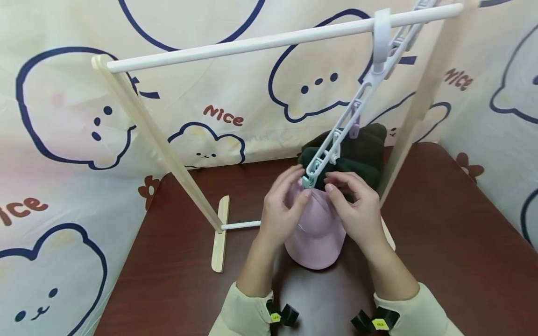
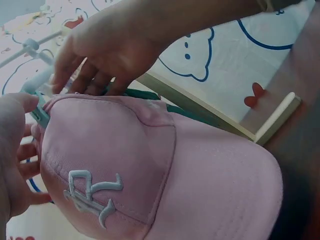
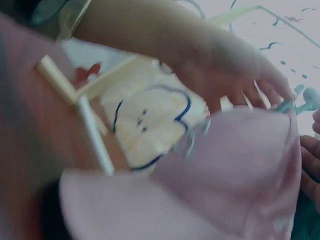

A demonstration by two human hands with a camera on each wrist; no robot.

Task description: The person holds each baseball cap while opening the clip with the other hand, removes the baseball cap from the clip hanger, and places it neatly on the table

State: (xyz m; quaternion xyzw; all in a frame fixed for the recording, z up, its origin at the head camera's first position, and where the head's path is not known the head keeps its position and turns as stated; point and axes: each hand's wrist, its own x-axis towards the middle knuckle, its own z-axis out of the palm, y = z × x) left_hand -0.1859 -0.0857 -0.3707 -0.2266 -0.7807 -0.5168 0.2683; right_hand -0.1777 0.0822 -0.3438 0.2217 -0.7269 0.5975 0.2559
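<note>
A pink baseball cap (image 1: 317,228) with a pale embroidered logo (image 2: 90,187) hangs brim down from a teal clip (image 1: 308,181) at the near end of a folding clip hanger (image 1: 350,112). Around the cap's crown, my left hand (image 1: 279,210) has its thumb tip right at the clip and its fingers spread loosely behind the fabric. My right hand (image 1: 359,210) is on the crown's other side, with bent, relaxed fingers and a gap between thumb and forefinger. Behind the pink cap hangs dark green fabric (image 1: 364,170), partly hidden, with a brown piece (image 1: 367,142) farther back.
The hanger hooks over a white rod (image 1: 252,44) on a wooden stand with a left post (image 1: 159,144) and a right post (image 1: 414,116). A lower white bar (image 1: 241,225) joins its feet. Beneath lies a brown tabletop (image 1: 176,261), with a cartoon-print sheet (image 1: 189,93) behind.
</note>
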